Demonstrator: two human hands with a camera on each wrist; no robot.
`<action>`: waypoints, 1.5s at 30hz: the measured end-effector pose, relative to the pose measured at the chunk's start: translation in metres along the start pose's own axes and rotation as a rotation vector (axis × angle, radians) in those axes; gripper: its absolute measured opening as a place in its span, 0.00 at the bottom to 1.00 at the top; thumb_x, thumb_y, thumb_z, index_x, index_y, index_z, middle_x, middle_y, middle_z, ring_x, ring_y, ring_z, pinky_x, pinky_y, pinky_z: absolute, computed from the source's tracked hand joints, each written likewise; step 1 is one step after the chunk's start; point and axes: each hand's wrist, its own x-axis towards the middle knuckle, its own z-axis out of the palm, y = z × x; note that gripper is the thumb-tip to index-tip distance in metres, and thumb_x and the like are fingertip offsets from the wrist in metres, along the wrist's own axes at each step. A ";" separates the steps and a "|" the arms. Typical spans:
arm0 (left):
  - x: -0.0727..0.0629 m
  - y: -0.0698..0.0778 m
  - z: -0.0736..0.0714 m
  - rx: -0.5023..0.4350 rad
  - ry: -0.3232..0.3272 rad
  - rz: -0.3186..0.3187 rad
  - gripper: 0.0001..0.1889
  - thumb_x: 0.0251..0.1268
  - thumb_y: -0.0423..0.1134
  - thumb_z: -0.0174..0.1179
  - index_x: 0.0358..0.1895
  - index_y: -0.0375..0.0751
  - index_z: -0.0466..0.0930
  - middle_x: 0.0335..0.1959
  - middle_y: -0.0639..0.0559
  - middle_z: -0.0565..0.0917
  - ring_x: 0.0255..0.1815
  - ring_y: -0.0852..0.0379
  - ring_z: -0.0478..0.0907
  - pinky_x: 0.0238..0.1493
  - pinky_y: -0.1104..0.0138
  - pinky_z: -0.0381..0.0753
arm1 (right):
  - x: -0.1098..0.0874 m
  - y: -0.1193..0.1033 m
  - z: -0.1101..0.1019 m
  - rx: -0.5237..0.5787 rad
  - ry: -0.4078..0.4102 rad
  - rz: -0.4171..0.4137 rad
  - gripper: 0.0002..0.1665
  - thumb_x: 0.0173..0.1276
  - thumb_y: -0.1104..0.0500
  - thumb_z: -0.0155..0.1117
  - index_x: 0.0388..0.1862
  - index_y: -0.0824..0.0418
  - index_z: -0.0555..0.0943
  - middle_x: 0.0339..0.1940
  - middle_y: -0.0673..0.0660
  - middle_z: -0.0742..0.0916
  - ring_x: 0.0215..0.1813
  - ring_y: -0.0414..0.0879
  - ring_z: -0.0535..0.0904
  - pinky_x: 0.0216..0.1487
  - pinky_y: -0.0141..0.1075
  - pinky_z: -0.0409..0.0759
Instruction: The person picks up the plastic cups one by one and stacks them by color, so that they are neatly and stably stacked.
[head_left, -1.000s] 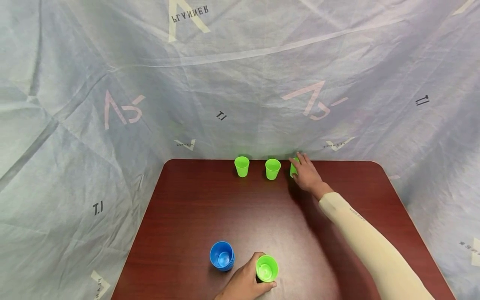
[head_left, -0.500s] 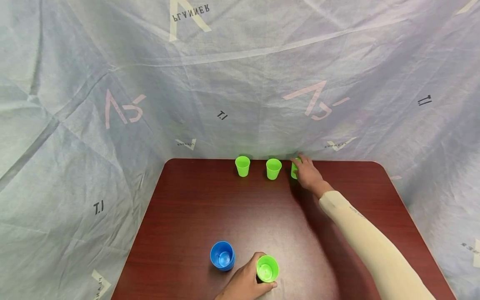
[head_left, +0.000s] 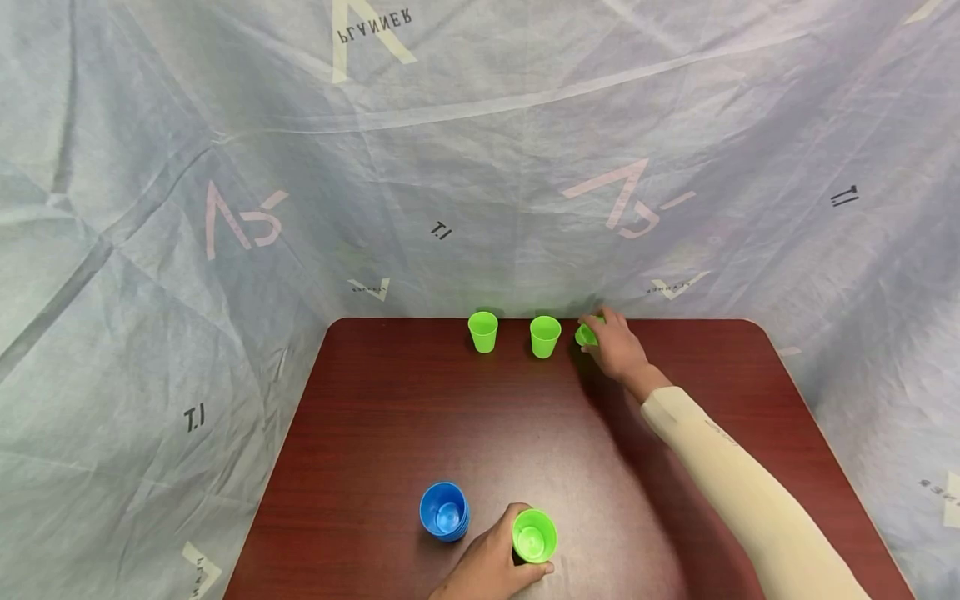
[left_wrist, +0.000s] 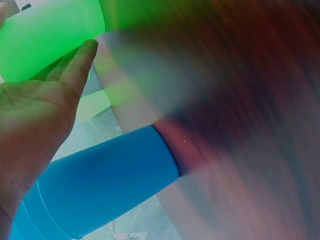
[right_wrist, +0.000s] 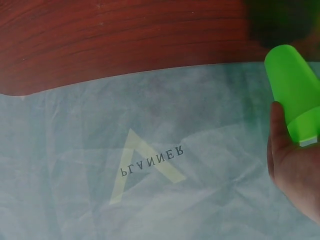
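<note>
Near the front of the table my left hand grips an upright green cup, thumb on one side and fingers on the other. Just left of it stands a stack of blue cups, its nested rims showing in the left wrist view, where the blue wall lies below my hand. At the back edge, my right hand holds another green cup, now tilted and partly hidden by the fingers. The right wrist view shows this cup off the table, its shadow on the wood.
Two upright green cups, a left one and a middle one, stand along the back edge, left of my right hand. Grey printed fabric hangs behind and beside the dark red wooden table.
The green cup at my right hand has gone from upright to tilted, lifting from the table. My left hand, its cup and the blue stack stay put.
</note>
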 end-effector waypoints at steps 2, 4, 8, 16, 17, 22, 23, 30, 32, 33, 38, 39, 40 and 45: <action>0.000 0.000 0.000 0.004 0.000 0.002 0.35 0.61 0.62 0.75 0.68 0.63 0.69 0.51 0.60 0.85 0.45 0.70 0.81 0.45 0.69 0.80 | -0.001 -0.001 -0.001 0.009 0.021 -0.005 0.35 0.71 0.57 0.75 0.73 0.58 0.75 0.73 0.71 0.72 0.75 0.70 0.66 0.56 0.65 0.81; 0.000 0.000 -0.001 0.006 0.000 0.001 0.35 0.61 0.61 0.75 0.68 0.62 0.68 0.52 0.59 0.85 0.46 0.69 0.81 0.46 0.69 0.81 | -0.003 -0.002 -0.001 0.011 0.043 -0.020 0.34 0.70 0.57 0.76 0.72 0.59 0.75 0.70 0.70 0.73 0.73 0.70 0.68 0.55 0.65 0.81; 0.000 0.000 -0.002 0.013 0.002 0.004 0.36 0.61 0.61 0.75 0.69 0.61 0.68 0.53 0.59 0.85 0.46 0.69 0.81 0.46 0.69 0.81 | -0.007 -0.006 -0.005 0.019 0.106 -0.059 0.33 0.66 0.58 0.80 0.67 0.59 0.77 0.63 0.67 0.75 0.67 0.67 0.71 0.50 0.62 0.83; -0.001 0.001 -0.004 0.003 -0.017 -0.004 0.36 0.63 0.62 0.73 0.70 0.61 0.67 0.52 0.59 0.85 0.45 0.70 0.79 0.45 0.70 0.79 | -0.025 -0.008 -0.008 0.082 0.221 -0.068 0.33 0.61 0.59 0.83 0.62 0.59 0.77 0.61 0.68 0.75 0.65 0.69 0.72 0.48 0.62 0.84; -0.001 0.001 -0.004 0.003 -0.020 0.001 0.36 0.63 0.62 0.73 0.71 0.61 0.67 0.52 0.59 0.85 0.45 0.71 0.79 0.45 0.70 0.79 | -0.028 -0.007 -0.008 0.089 0.230 -0.062 0.33 0.61 0.59 0.83 0.62 0.59 0.77 0.61 0.68 0.75 0.65 0.69 0.71 0.48 0.62 0.84; -0.001 0.001 -0.006 0.013 -0.031 0.041 0.37 0.66 0.61 0.71 0.72 0.59 0.65 0.53 0.56 0.85 0.45 0.71 0.78 0.46 0.70 0.78 | -0.041 -0.002 -0.002 0.105 0.253 -0.052 0.33 0.61 0.59 0.83 0.61 0.61 0.78 0.59 0.69 0.75 0.63 0.69 0.71 0.48 0.62 0.83; 0.000 0.001 -0.006 0.017 -0.028 0.051 0.37 0.66 0.61 0.71 0.73 0.59 0.66 0.53 0.56 0.85 0.46 0.71 0.78 0.46 0.70 0.79 | -0.043 -0.001 -0.001 0.105 0.259 -0.056 0.33 0.61 0.59 0.83 0.61 0.61 0.78 0.58 0.69 0.75 0.62 0.69 0.72 0.48 0.62 0.83; 0.002 0.001 -0.004 0.039 0.017 0.060 0.36 0.64 0.62 0.72 0.72 0.61 0.69 0.55 0.59 0.85 0.52 0.68 0.81 0.52 0.68 0.82 | -0.056 -0.003 0.000 0.116 0.273 -0.075 0.31 0.64 0.54 0.81 0.63 0.59 0.80 0.56 0.67 0.75 0.57 0.64 0.72 0.45 0.56 0.81; 0.002 0.001 -0.003 0.049 0.020 0.055 0.36 0.64 0.62 0.72 0.72 0.59 0.70 0.56 0.59 0.85 0.53 0.68 0.81 0.53 0.68 0.82 | -0.059 -0.005 0.001 0.118 0.262 -0.074 0.31 0.66 0.52 0.80 0.64 0.59 0.80 0.55 0.65 0.75 0.56 0.63 0.72 0.45 0.54 0.81; 0.002 0.002 -0.002 0.056 0.021 0.054 0.36 0.64 0.62 0.73 0.72 0.58 0.70 0.56 0.59 0.85 0.53 0.68 0.81 0.53 0.68 0.82 | -0.061 -0.006 0.001 0.118 0.256 -0.072 0.31 0.66 0.51 0.79 0.65 0.58 0.81 0.55 0.65 0.75 0.57 0.62 0.72 0.45 0.54 0.81; 0.001 0.001 0.001 0.071 0.022 0.059 0.37 0.64 0.60 0.73 0.71 0.53 0.70 0.55 0.57 0.86 0.53 0.69 0.82 0.53 0.69 0.83 | -0.072 -0.011 0.002 0.123 0.249 -0.073 0.31 0.71 0.49 0.75 0.68 0.57 0.80 0.55 0.63 0.75 0.55 0.59 0.72 0.44 0.52 0.80; 0.001 0.001 0.002 0.071 0.024 0.060 0.37 0.64 0.60 0.73 0.71 0.53 0.70 0.55 0.57 0.86 0.54 0.69 0.82 0.53 0.69 0.83 | -0.074 -0.012 0.002 0.128 0.246 -0.071 0.30 0.71 0.48 0.74 0.68 0.57 0.80 0.55 0.63 0.76 0.54 0.58 0.72 0.43 0.51 0.80; 0.001 0.001 0.002 0.069 0.026 0.060 0.37 0.64 0.60 0.73 0.71 0.53 0.70 0.56 0.57 0.86 0.54 0.68 0.82 0.54 0.69 0.83 | -0.076 -0.014 0.002 0.131 0.241 -0.070 0.30 0.72 0.47 0.73 0.69 0.57 0.80 0.55 0.62 0.76 0.53 0.57 0.72 0.43 0.51 0.79; 0.000 0.001 0.002 0.071 0.031 0.060 0.36 0.64 0.58 0.74 0.71 0.53 0.70 0.55 0.57 0.86 0.54 0.67 0.83 0.54 0.68 0.83 | -0.086 -0.021 0.000 0.142 0.226 -0.065 0.28 0.75 0.45 0.70 0.67 0.56 0.81 0.53 0.61 0.77 0.49 0.55 0.74 0.42 0.49 0.78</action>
